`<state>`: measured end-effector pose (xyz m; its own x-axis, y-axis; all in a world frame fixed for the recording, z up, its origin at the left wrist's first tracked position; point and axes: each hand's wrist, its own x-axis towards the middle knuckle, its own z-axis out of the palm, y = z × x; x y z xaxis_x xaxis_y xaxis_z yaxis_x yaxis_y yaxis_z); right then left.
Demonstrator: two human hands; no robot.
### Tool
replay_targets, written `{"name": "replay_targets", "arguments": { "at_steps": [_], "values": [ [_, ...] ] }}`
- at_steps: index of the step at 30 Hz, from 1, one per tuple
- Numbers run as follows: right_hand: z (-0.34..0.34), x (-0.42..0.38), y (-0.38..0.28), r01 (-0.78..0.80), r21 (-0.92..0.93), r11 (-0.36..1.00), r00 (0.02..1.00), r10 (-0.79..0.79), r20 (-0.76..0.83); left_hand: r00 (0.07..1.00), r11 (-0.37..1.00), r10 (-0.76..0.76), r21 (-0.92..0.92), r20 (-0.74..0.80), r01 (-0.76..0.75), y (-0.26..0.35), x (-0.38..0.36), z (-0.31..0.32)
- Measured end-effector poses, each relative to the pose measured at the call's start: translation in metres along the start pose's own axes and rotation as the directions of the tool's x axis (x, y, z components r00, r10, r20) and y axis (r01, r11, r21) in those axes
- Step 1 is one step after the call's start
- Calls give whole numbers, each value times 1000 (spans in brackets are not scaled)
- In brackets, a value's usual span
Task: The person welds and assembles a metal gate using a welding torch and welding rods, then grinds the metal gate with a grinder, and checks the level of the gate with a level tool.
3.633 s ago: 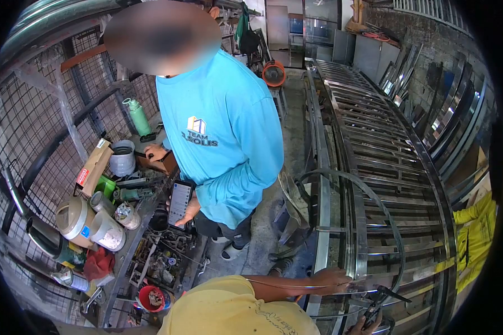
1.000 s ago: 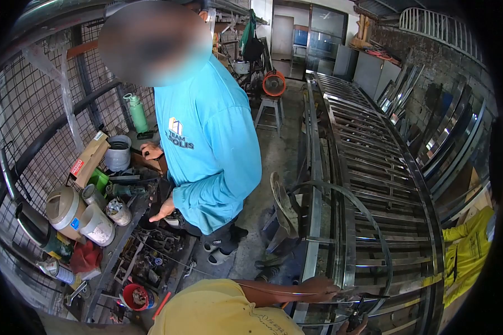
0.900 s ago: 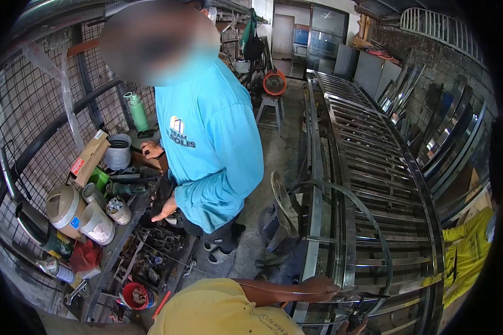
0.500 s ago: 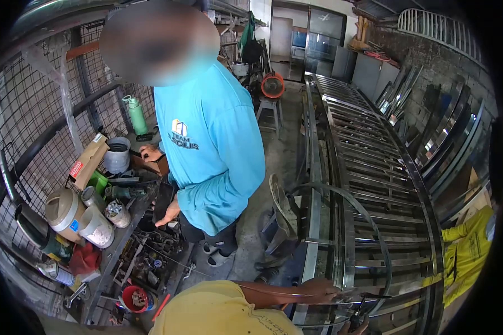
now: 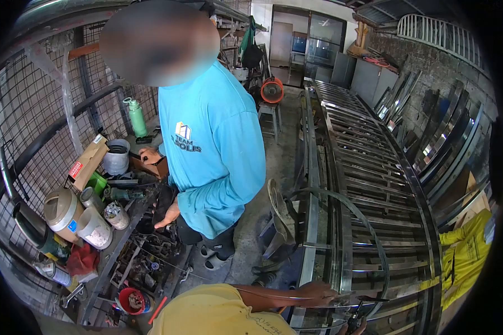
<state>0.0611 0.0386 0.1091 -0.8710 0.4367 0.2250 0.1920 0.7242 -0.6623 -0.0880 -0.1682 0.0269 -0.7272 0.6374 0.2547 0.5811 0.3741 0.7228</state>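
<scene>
Phone (image 5: 162,208) turned; red bucket (image 5: 131,291) holds bits (image 5: 136,302) (right fingers (image 5: 363,325) grip tool (image 5: 354,320), left fingers (image 5: 325,292) unclear).

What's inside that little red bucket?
In the red bucket you can see some pale, lumpy bits, too small to say what they are. Anything beneath them, and the bucket's bottom, is covered up.

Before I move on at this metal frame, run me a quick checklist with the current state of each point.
1. Right hand on the black tool: ok.
2. Left hand gripping the thin rod: cannot tell, too small.
3. Left hand gloved: not ok, bare.
4. Dark cable routed away from the metal frame: not ok, loops over it.
5. Person in blue standing apart from the frame: ok, floor shows between.
</scene>
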Motion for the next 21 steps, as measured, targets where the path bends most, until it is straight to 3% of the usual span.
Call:
{"name": "replay_targets", "arguments": {
  "at_steps": [5,11,17,21],
  "values": [
    [-1,-1,-6,24,-79,997,1000,-25,-16,1000,1000,18,16,-5,-18,-4,1,3],
    [3,1,2,37,-13,999,999,-37,-14,1000,1000,23,11,0,-23,-1,0,0],
    [2,1,0,-63,-6,998,998,63,31,999,1000,9,0,-39,-9,-5,0,6],
    [2,1,-5,30,-2,1000,999,-30,-13,998,1000,17,-6,-65,-17,-7,1,9]
  ]
}}
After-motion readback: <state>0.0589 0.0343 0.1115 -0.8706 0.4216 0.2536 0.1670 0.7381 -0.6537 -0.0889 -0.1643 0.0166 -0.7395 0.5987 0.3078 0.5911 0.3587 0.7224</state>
